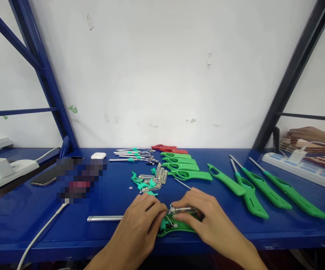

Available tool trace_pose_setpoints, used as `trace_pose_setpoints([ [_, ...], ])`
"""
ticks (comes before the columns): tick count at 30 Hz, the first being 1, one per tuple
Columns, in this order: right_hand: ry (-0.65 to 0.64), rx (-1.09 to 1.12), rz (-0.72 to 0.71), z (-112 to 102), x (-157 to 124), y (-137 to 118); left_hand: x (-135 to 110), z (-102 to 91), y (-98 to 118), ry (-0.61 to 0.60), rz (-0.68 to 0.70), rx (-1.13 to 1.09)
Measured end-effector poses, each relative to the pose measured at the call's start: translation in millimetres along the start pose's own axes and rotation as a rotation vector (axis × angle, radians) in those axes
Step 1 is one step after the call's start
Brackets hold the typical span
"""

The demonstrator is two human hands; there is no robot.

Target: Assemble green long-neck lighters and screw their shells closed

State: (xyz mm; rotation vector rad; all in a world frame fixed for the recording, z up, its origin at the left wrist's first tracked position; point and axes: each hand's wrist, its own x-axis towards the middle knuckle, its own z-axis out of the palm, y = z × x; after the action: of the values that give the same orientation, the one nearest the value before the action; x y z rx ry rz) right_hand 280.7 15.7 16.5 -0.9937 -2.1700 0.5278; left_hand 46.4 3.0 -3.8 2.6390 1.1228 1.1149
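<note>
Close to the table's front edge lies a green lighter shell half (186, 224), open side up, with a teal trigger piece (164, 225) and thin wires in it. A metal lighter tube (104, 218) sticks out to the left, partly behind my left hand (141, 225). That hand's fingertips are pinched together by the wires; what they grip is hidden. My right hand (211, 217) holds a clear fuel tank (183, 210) between thumb and fingers, just above the shell. Beyond it shows a thin metal rod (182, 183), its far end hidden by the hand.
Behind my hands lie clear fuel tanks (161, 174) and teal triggers (142, 185) in a pile. Metal tubes (120, 160), green shells (190, 174) and a red shell (169, 149) line the back. Green lighters (277, 193) lie right; phones (45, 176) and a cable (42, 234) left.
</note>
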Motion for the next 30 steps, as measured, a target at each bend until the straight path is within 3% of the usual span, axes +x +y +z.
trace_pose_setpoints([
  [30,-0.041,-0.029,-0.054,0.1,-1.0,-0.7,-1.2,0.9,1.8,0.018,0.115,0.092],
])
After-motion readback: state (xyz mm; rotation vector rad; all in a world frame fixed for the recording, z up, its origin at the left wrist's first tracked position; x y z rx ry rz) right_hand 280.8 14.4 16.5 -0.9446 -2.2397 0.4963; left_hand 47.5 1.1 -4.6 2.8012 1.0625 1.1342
